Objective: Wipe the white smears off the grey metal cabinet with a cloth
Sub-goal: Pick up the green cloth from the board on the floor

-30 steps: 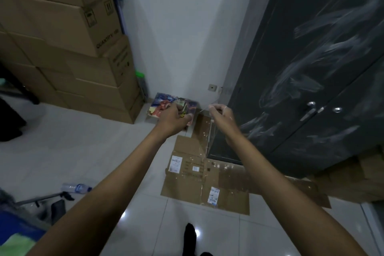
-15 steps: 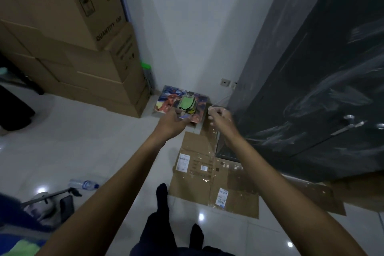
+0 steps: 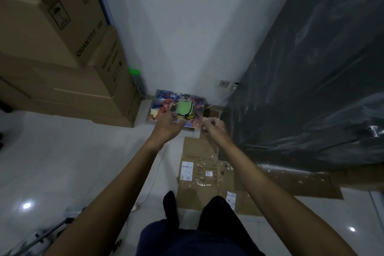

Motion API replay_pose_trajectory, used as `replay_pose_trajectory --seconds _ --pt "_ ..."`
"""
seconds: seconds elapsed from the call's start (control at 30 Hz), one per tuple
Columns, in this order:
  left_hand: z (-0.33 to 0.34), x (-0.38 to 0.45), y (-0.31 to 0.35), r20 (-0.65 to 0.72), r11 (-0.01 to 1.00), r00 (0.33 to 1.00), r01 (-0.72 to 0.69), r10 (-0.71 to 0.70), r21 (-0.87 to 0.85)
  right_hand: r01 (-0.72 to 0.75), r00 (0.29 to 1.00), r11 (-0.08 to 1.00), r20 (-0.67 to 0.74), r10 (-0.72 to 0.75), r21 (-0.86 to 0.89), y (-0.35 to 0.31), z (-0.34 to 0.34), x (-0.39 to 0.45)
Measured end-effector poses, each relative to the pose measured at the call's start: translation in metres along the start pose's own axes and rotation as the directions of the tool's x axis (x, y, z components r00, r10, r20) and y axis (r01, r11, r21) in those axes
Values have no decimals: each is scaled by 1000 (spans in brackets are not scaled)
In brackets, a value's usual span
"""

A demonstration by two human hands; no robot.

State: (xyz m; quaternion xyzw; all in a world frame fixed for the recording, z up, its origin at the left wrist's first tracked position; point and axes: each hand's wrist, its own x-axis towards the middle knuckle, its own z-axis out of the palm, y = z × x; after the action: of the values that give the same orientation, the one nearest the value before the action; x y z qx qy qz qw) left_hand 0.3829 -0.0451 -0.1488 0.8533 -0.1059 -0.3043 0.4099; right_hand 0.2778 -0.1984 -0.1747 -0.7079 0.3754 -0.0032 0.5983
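Observation:
A green cloth [image 3: 184, 108] with dark and yellow edges lies on a colourful board [image 3: 162, 100] on the floor by the white wall. My left hand [image 3: 168, 125] reaches over the board's near edge, fingers relaxed, fingertips just short of the cloth. To its right, my right hand [image 3: 212, 125] hovers with curled fingers, white marks on the fingertips and nothing clearly seen in it. The grey metal cabinet [image 3: 311, 89] fills the right side, with white smears [image 3: 353, 106] streaked across its doors.
Stacked cardboard boxes [image 3: 62, 58] stand at the left against the wall. Flattened cardboard [image 3: 207, 172] lies on the white tiled floor under the cabinet's corner. My dark-clothed legs [image 3: 187, 235] are at the bottom. A metal stand [image 3: 41, 235] lies at the lower left.
The view has dropped lower and closer to the board. My left hand, curled round a small bundle a second ago, has opened, and the green cloth now lies on the board.

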Motion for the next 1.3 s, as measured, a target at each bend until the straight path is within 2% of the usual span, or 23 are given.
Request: replay_pose_trajectory --seconds 0.3,0.4,0.7,0.83,1.13,1.3 --pt "-13 72 -6 109 996 992 71 -65 -47 -88 996 996 7 88 0 0 27 83" --pt "-12 106 0 90 993 991 102 -96 -64 -107 994 994 31 107 7 -2 29 120" --pt "6 232 21 50 988 989 136 -140 78 -225 974 974 29 225 25 -14 20 256" --pt "28 276 23 2 978 979 204 -205 40 -273 962 962 28 272 30 -8 19 304" --pt "55 360 -28 71 937 934 349 -350 29 -380 925 925 14 380 21 36 37 399" --pt "73 420 -66 87 940 938 328 -336 90 -415 910 910 8 415 13 76 68 453"
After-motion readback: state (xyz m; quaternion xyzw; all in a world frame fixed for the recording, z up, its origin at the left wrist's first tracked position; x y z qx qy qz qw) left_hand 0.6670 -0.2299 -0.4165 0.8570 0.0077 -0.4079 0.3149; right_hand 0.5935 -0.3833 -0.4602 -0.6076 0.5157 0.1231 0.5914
